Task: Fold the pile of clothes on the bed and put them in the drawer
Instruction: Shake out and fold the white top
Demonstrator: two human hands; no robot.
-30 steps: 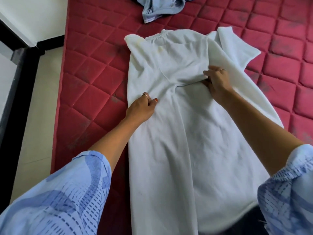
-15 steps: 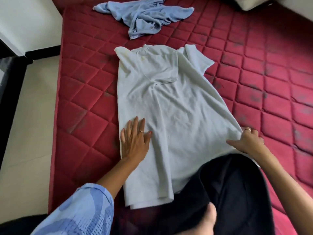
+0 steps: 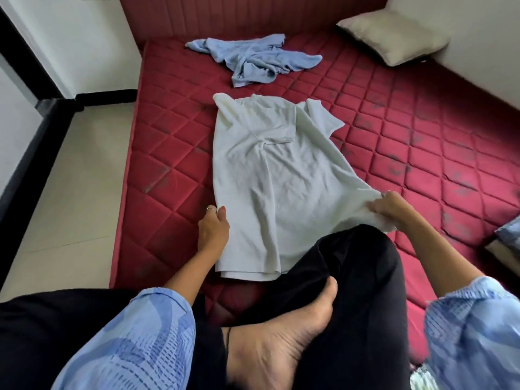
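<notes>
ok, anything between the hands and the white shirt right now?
Nothing visible. The right hand already grips the white shirt at its right edge; the left hand lies at its left edge.

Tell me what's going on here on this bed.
A person sits cross-legged on a red quilted mattress, partway through folding a white T-shirt laid flat in front of them. The right hand grips the shirt's lower right edge; the left hand rests at its left edge, which is already folded in. A crumpled light blue garment lies unfolded farther up the bed, near a beige pillow. No drawer is in view.
</notes>
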